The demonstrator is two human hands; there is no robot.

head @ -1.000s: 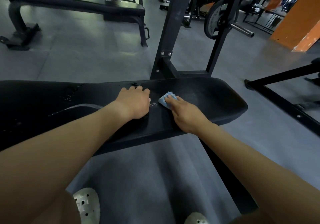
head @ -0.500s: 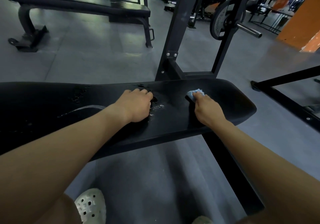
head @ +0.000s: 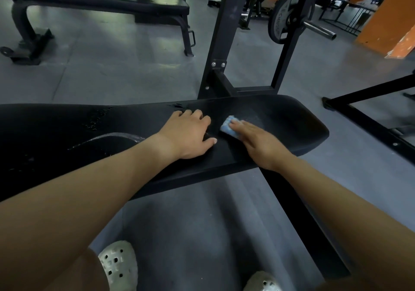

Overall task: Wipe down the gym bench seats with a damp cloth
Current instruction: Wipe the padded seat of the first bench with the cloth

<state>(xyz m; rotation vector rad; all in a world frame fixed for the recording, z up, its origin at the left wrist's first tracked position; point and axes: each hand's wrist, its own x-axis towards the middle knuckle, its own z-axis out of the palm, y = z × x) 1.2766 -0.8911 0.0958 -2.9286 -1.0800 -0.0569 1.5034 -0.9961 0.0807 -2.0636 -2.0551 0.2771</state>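
One padded bench seat (head: 280,120), black and worn, spans the view; judged firm beneath a smooth cover, likely slick where droplets show near its far edge. The left hand (head: 190,133) rests on the pad, fingers loosely curled, holding nothing, apparently bracing. The right hand (head: 258,140) lies flat, fingers extended and close together, pressing the blue cloth (head: 228,126) against the seat just beside the left hand. Cloth judged light, soft and limp; best held bunched beneath the fingers.

Black padded seat (head: 280,120), worn and flecked with droplets; crumpled blue cloth (head: 228,127) pressed flat beneath right hand (head: 258,142) fingers.
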